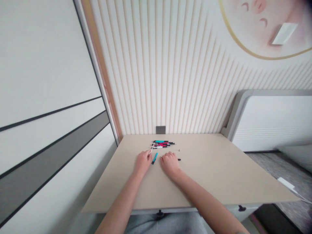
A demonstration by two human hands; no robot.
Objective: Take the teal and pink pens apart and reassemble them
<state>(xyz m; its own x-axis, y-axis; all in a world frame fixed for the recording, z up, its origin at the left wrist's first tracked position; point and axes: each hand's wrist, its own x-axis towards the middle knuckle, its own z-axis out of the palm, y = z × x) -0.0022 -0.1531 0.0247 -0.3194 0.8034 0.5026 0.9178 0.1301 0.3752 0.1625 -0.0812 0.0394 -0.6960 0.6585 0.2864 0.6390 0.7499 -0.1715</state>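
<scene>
Both my hands rest on a beige table [219, 175]. My left hand [143, 161] has its fingers curled round a thin white rod [152, 148] that sticks up and away from it. A short blue pen barrel [154, 158] lies between the hands. My right hand [170, 162] is closed, knuckles up, over a small dark pen part whose black tip [179, 159] shows at its right. Just beyond the hands lies a pile of several pens [162, 144], blue, red and black.
A small loose piece [179, 150] lies right of the pile. A ribbed wall with a grey socket [160, 129] rises behind the table. A white cabinet [273, 120] stands at the right, a panelled wall at the left.
</scene>
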